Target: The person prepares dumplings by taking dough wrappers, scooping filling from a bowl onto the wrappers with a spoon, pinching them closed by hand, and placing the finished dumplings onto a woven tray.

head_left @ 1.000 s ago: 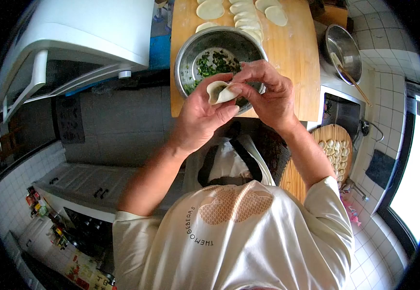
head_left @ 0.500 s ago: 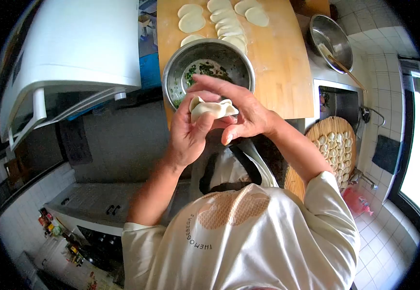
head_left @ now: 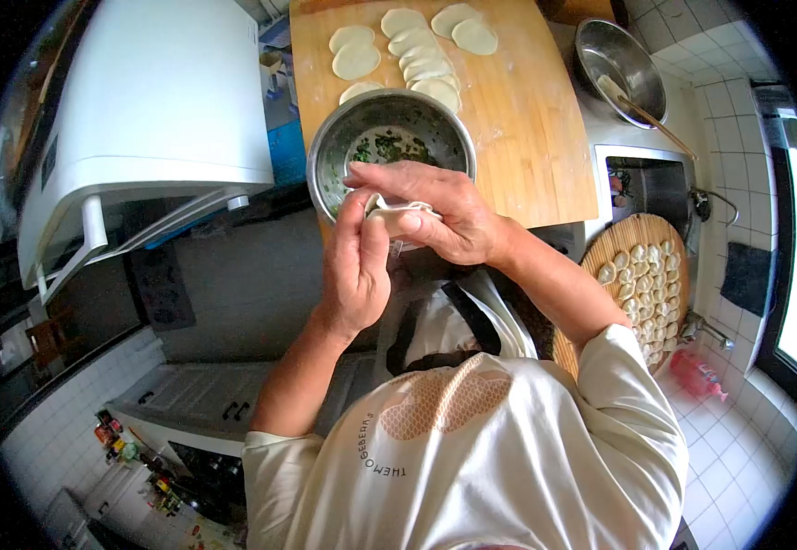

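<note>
Fingers of the left hand: bent around one end of a dumpling, gathered close. Fingers of the right hand: stretched out side by side across its far side, thumb pressed on the dough nearest the person. Both sets squeeze the same piece; its underside is hidden from me.

Handling, by my reckoning: light, barely a load. Dough soft and pliant, likely tacky where damp, apt to dent under a hard thumb. The thin frilled edge, uppermost between the fingers, looks the place for a flat, even press; the plump belly is best cradled from beneath, since a fingertip driven in there could split it.

Just beyond the fingers: a metal bowl, chopped greens low inside. Past that, round dough wrappers, many overlapping, on the pale wooden counter. They look floppy; lifting by the rim seems sensible.

Well off to the right of the fingers: a round tray bearing close rows of finished pieces. Farther out, beyond the counter's right edge, a second metal bowl.
</note>
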Action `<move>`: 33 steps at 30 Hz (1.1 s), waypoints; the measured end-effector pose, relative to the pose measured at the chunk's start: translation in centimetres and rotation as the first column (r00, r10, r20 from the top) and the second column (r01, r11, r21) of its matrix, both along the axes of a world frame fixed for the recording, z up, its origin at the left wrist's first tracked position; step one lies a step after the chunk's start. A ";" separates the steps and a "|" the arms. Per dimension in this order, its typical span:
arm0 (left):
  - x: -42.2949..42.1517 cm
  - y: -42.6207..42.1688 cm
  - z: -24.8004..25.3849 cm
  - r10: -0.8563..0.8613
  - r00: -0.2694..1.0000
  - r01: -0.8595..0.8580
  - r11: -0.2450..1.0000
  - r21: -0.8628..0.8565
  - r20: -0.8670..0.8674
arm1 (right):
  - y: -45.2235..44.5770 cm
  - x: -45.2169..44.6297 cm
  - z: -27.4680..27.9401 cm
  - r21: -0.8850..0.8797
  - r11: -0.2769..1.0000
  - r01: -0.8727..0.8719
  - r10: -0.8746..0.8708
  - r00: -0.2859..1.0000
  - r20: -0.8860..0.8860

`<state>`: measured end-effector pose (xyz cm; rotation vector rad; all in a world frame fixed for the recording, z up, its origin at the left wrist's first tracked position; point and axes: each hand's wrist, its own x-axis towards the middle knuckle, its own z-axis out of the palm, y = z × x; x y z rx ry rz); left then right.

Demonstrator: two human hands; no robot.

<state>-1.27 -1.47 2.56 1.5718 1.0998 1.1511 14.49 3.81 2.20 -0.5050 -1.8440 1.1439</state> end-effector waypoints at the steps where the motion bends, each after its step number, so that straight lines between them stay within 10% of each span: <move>1: -0.1 0.1 0.2 -0.014 0.999 0.014 1.000 0.002 -0.044 | 0.0 0.0 0.1 0.004 1.000 0.000 0.000 1.000 0.001; 14: 0.1 2.2 3.2 -0.061 0.988 0.053 0.997 -0.058 -0.144 | 0.3 -0.6 0.5 0.050 0.995 0.092 -0.094 0.995 0.032; 19: 0.2 3.0 3.9 -0.108 0.985 0.147 0.933 -0.328 0.133 | 0.4 -1.0 0.8 -0.385 0.918 -0.100 0.021 0.979 -0.203; 33: 1.7 4.6 6.3 -0.152 0.987 0.136 0.963 -0.234 -0.049 | 0.5 -0.7 2.1 -0.517 0.830 -0.210 0.027 0.941 -0.338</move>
